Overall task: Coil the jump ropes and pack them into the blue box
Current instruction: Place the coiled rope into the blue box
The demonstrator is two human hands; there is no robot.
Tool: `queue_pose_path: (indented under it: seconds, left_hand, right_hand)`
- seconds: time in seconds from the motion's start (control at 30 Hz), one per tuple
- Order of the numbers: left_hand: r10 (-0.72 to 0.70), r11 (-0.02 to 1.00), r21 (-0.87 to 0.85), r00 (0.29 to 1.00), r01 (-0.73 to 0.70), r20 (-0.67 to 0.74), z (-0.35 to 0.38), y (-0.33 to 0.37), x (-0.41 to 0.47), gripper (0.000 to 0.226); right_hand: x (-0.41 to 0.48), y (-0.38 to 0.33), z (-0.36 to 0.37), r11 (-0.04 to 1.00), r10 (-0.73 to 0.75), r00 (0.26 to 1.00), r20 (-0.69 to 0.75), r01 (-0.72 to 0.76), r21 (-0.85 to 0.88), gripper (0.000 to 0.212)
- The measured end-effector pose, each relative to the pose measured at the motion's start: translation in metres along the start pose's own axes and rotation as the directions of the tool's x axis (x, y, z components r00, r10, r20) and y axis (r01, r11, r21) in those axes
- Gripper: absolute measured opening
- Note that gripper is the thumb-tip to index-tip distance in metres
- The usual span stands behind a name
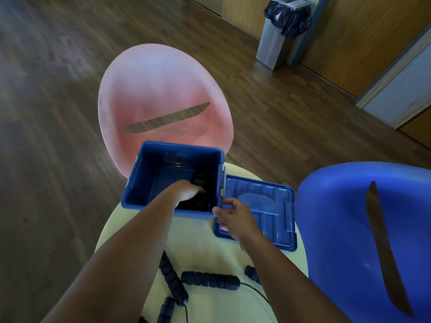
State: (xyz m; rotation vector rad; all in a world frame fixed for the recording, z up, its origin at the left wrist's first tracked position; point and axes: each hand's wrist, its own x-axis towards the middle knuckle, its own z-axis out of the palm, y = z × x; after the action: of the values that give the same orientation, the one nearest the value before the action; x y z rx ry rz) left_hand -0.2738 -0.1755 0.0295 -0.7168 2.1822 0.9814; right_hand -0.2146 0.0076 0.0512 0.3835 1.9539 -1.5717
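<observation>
The blue box [180,148] stands open on the pale round bench [205,248], its lid [268,215] lying flat just beside it on the right. In the box's dim right half sits a coiled jump rope [200,179], a bundle of thin black cord. The left hand [186,191] reaches down onto that coil; I cannot tell whether it grips or only presses. The right hand [235,217], fingers loosely bent and holding nothing, touches the box's near right corner. Nearer on the bench lie loose jump ropes: black ribbed handles [210,279] with thin dark cord [255,289].
</observation>
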Motion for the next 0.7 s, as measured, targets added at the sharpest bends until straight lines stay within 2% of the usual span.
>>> queue_pose_path:
  seconds: [0.17, 0.3, 0.4, 0.57, 0.63, 0.7]
  left_hand:
    - [-0.001, 0.992, 0.128, 1.0, 0.004, -0.021, -0.014, 0.003, -0.009, 0.05]
    - [0.02, 0.996, 0.086, 1.0, -0.022, 0.02, -0.018, 0.001, -0.009, 0.047]
    - [0.069, 0.987, 0.139, 0.997, -0.074, 0.041, -0.013, 0.001, -0.014, 0.045]
    - [0.081, 0.929, 0.362, 0.997, -0.076, 0.0, 0.002, 0.001, -0.009, 0.081]
    - [0.067, 0.919, 0.389, 0.998, -0.064, 0.006, 0.002, 0.003, -0.011, 0.094]
    - [0.085, 0.924, 0.373, 0.996, -0.088, 0.023, -0.002, 0.005, -0.015, 0.096]
  right_hand:
    - [0.002, 0.0, 0.003, 0.996, -0.056, 0.998, -0.008, 0.056, -0.073, 0.032]
    - [0.004, 0.003, 0.003, 0.995, -0.077, 0.997, 0.005, 0.077, -0.064, 0.031]
    - [0.005, 0.005, 0.004, 0.997, -0.066, 0.998, 0.009, 0.066, -0.036, 0.032]
    - [0.004, 0.003, 0.003, 0.999, -0.027, 0.999, 0.022, 0.026, 0.028, 0.028]
    - [0.003, 0.001, 0.004, 1.0, -0.021, 1.0, 0.015, 0.02, 0.015, 0.029]
    - [0.003, 0.0, 0.005, 0.999, -0.035, 0.999, -0.012, 0.034, -0.041, 0.028]
